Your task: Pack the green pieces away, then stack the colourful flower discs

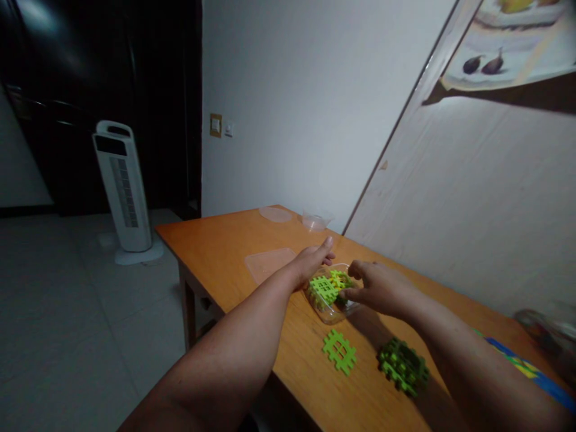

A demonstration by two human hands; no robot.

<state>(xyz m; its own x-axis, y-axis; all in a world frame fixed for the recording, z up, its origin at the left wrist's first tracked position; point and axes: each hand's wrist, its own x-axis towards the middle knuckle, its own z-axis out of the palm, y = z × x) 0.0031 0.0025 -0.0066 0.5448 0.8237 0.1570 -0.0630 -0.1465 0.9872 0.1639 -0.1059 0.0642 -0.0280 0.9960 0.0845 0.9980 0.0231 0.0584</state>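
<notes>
The left hand (312,259) lies flat against the far side of a clear plastic container (332,295), fingers stretched out and pointing away across the table, steadying the tub rather than gripping it. The right hand (380,289) comes in from the other side, fingers curled, its fingertips (350,294) pressed on the light green waffle-shaped pieces (330,286) heaped in the container; whether it actually pinches 1 cannot be told. The container sits on the orange wooden table (225,252), just in front of both hands. Nearer the camera, 1 light green piece (339,351) lies flat on the table, and beside it a dark green cluster of joined pieces (404,366). A clear lid (269,263) lies left of the left hand; a second lid (275,214) and a small clear bowl (315,221) sit at the far end. A white tower fan (123,192) stands on the floor.
</notes>
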